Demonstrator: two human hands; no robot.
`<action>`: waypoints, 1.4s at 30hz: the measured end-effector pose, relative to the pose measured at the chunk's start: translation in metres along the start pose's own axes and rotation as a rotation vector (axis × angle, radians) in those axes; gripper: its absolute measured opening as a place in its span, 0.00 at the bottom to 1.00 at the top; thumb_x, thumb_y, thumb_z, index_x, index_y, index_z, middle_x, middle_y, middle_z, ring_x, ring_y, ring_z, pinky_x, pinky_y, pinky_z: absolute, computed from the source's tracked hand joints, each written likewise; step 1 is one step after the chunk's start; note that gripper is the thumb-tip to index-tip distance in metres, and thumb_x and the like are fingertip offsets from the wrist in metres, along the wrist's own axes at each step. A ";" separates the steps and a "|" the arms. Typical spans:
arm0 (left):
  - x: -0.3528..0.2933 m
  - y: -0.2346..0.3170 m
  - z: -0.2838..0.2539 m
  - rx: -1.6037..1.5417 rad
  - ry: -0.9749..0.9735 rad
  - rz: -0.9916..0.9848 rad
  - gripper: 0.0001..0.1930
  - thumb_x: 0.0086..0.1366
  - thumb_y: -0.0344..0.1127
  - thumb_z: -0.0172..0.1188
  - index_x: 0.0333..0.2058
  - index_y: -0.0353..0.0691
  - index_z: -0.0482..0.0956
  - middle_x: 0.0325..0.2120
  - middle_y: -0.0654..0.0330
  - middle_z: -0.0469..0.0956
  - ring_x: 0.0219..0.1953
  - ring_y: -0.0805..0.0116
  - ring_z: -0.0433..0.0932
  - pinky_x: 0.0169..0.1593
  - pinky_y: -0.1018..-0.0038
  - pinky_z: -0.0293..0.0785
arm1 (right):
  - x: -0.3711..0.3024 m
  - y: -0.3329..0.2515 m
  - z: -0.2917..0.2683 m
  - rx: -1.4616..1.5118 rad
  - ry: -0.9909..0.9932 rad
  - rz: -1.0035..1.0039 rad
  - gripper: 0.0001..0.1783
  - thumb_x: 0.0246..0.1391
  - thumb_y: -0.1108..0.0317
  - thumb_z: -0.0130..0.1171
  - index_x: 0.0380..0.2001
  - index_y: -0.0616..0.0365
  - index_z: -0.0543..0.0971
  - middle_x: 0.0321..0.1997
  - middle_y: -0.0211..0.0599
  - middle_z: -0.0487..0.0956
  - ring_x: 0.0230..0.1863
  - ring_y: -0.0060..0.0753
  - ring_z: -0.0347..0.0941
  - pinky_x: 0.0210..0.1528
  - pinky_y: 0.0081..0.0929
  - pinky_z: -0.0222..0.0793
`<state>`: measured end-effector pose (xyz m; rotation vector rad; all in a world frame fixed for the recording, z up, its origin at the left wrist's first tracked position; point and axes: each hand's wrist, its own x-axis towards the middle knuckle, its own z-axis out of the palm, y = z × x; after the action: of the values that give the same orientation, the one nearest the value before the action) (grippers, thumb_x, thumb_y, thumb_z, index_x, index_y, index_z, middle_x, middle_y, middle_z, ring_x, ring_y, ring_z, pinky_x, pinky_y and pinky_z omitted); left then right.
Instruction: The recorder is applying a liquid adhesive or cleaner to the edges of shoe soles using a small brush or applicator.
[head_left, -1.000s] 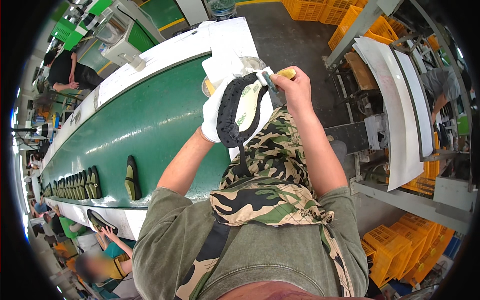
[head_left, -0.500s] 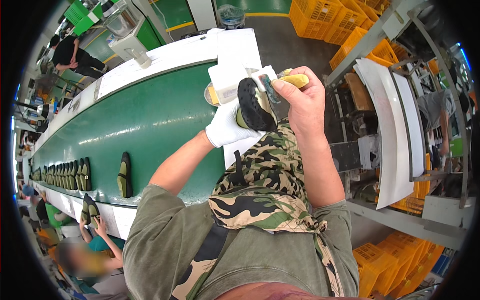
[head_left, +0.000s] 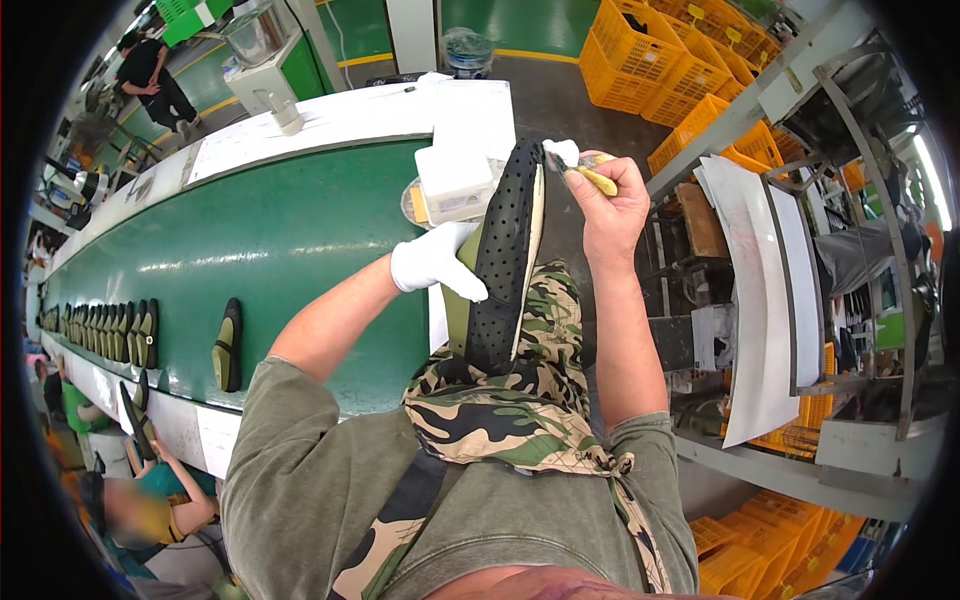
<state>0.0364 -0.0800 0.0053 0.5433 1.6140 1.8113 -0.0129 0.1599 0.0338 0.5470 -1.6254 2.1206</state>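
In my white-gloved left hand [head_left: 436,262] is a shoe [head_left: 508,255] with an olive green upper and a black, dimpled sole. It stands upright, toe up, its sole side facing me, and my fingers close around the green side. My bare right hand [head_left: 613,207] pinches a white wad [head_left: 563,152], stained dark below, against the shoe's edge near the toe. A yellow piece [head_left: 600,181] also shows at those fingers; its kind I cannot make out. Behind the shoe are a white box-shaped container [head_left: 452,180] and a clear tray [head_left: 412,205].
A green conveyor belt [head_left: 290,240] stretches to the left, carrying one shoe [head_left: 228,345] and a row of several others [head_left: 118,335]. A co-worker [head_left: 150,515] holds shoes at its near edge. Yellow crates [head_left: 625,60] stand far right; a metal rack [head_left: 735,300] is at my right.
The shoe has turned from toe-forward to upright, showing the whole sole. My right hand and the wad have moved slightly lower and to the right, by the toe edge. The co-worker's shoes have shifted.
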 end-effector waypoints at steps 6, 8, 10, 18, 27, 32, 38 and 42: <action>0.006 -0.007 0.001 -0.028 -0.037 0.021 0.49 0.40 0.37 0.77 0.63 0.27 0.65 0.57 0.56 0.73 0.58 0.68 0.70 0.65 0.71 0.65 | -0.003 -0.013 0.007 -0.061 0.013 -0.083 0.14 0.49 0.82 0.68 0.28 0.59 0.71 0.40 0.38 0.80 0.41 0.22 0.73 0.44 0.20 0.70; 0.008 -0.015 -0.003 -0.101 -0.041 -0.002 0.48 0.41 0.37 0.76 0.63 0.27 0.65 0.55 0.56 0.75 0.57 0.68 0.72 0.63 0.70 0.66 | -0.011 -0.019 0.005 -0.112 -0.004 -0.073 0.14 0.48 0.82 0.69 0.28 0.59 0.71 0.39 0.39 0.80 0.41 0.23 0.74 0.43 0.21 0.70; 0.010 -0.019 -0.004 -0.261 -0.024 -0.003 0.44 0.43 0.34 0.73 0.61 0.27 0.67 0.52 0.56 0.77 0.52 0.66 0.77 0.60 0.70 0.71 | -0.023 -0.025 0.000 -0.325 -0.139 -0.141 0.16 0.44 0.80 0.71 0.26 0.59 0.71 0.37 0.40 0.80 0.41 0.26 0.77 0.43 0.23 0.71; 0.020 -0.031 -0.005 -0.441 -0.029 -0.052 0.52 0.37 0.38 0.77 0.63 0.31 0.64 0.56 0.49 0.75 0.54 0.57 0.78 0.59 0.64 0.75 | 0.015 -0.017 -0.020 0.017 -0.227 0.190 0.14 0.48 0.78 0.70 0.29 0.58 0.72 0.42 0.38 0.79 0.39 0.22 0.73 0.42 0.20 0.70; 0.026 -0.025 0.007 -0.587 0.019 0.014 0.46 0.46 0.39 0.67 0.64 0.31 0.61 0.56 0.50 0.74 0.55 0.58 0.77 0.62 0.64 0.73 | -0.047 -0.039 -0.027 -0.292 -0.338 0.010 0.15 0.47 0.78 0.70 0.26 0.58 0.69 0.38 0.41 0.80 0.40 0.24 0.75 0.41 0.22 0.69; 0.030 -0.026 0.016 -0.568 0.111 0.018 0.44 0.47 0.39 0.66 0.64 0.34 0.63 0.55 0.50 0.74 0.55 0.57 0.77 0.62 0.63 0.73 | -0.066 -0.045 -0.051 -0.133 -0.486 0.240 0.14 0.46 0.78 0.70 0.25 0.59 0.71 0.31 0.32 0.78 0.33 0.18 0.71 0.36 0.21 0.67; 0.044 -0.026 0.024 -0.573 0.151 0.060 0.40 0.50 0.40 0.64 0.62 0.34 0.65 0.53 0.50 0.76 0.53 0.55 0.78 0.60 0.60 0.74 | -0.077 -0.043 -0.053 -0.091 -0.299 0.233 0.13 0.48 0.77 0.69 0.26 0.59 0.71 0.30 0.27 0.76 0.33 0.16 0.68 0.35 0.20 0.65; 0.054 -0.029 0.022 -0.510 0.178 0.058 0.37 0.52 0.40 0.62 0.61 0.34 0.67 0.52 0.49 0.77 0.52 0.55 0.79 0.59 0.60 0.75 | -0.088 -0.046 -0.066 -0.079 -0.331 0.240 0.13 0.49 0.77 0.69 0.26 0.59 0.71 0.30 0.27 0.76 0.33 0.17 0.68 0.36 0.20 0.66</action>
<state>0.0187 -0.0258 -0.0260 0.2006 1.1772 2.2604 0.0818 0.2270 0.0082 0.7420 -2.0377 2.2111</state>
